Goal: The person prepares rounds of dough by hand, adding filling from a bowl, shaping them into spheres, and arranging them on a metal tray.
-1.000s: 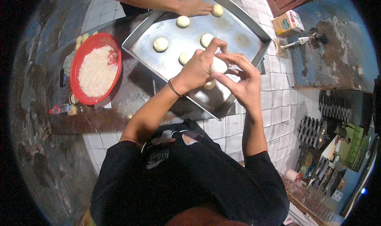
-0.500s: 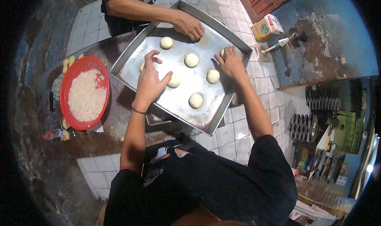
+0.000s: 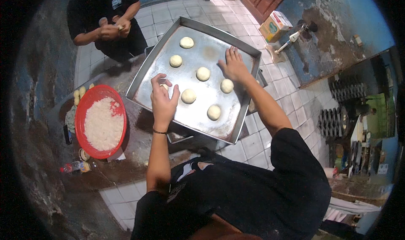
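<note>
A large metal baking tray (image 3: 211, 50) lies on the dark counter with several pale dough balls on it, among them one (image 3: 188, 96) near the middle and one (image 3: 214, 112) nearer me. My left hand (image 3: 162, 100) rests on the tray's left part, its fingers curled around a small dough ball (image 3: 165, 87). My right hand (image 3: 233, 65) lies flat on the tray's far right part with its fingers spread and holds nothing. Just below it sits another ball (image 3: 227, 85).
A red bowl (image 3: 86, 109) of white crumbly filling stands left of the tray. A small bottle (image 3: 74, 167) lies below the bowl. Across the counter, another person's hands (image 3: 112, 28) are pressed together. A carton (image 3: 275, 25) stands on the tiled floor at the right.
My hands, joined on one dough ball a second ago, have parted. The left now curls on a ball at the tray's left and the right lies flat. The other person's hand has left the tray.
</note>
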A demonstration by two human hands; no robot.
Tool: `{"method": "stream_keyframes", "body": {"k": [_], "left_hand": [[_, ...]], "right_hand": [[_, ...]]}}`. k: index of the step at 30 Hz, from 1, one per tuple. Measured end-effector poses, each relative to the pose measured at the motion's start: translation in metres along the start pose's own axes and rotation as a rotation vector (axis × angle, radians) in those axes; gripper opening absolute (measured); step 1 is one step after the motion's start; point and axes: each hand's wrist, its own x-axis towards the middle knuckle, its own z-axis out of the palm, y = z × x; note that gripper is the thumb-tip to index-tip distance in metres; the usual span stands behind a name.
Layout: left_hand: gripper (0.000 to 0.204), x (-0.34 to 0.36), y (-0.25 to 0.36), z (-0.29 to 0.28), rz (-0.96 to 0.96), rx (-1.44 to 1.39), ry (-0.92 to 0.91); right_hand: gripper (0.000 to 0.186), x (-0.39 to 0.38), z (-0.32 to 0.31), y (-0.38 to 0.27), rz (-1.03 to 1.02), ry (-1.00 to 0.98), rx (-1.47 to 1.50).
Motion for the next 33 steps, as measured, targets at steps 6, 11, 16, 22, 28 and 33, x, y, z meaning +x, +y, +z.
{"method": "stream_keyframes", "body": {"k": [6, 11, 16, 22, 28, 33], "left_hand": [[0.043, -0.008, 0.004, -0.022, 0.097, -0.009, -0.211], [0.034, -0.025, 0.0, -0.082, 0.444, 0.454, -0.571], [0.027, -0.033, -0.026, -0.084, 0.545, 0.475, -0.592], [0.027, -0.009, -0.014, -0.077, 0.73, 0.463, -0.443], [0.026, 0.044, 0.096, -0.062, 0.921, 0.249, -0.296], [0.027, 0.046, 0.084, -0.059, 0.876, 0.188, -0.272]], "right_hand": [[0.086, 0.009, -0.054, 0.058, 0.238, 0.121, 1.451], [0.077, -0.093, -0.171, -0.007, -0.02, 0.309, 2.155], [0.079, -0.222, -0.176, -0.056, -0.517, -0.327, 1.995], [0.042, -0.261, -0.187, -0.197, -0.557, -0.569, 1.011], [0.044, -0.22, -0.065, -0.155, -0.245, -0.058, 0.178], [0.047, -0.142, -0.017, -0.155, -0.391, 0.104, 0.145]]}}
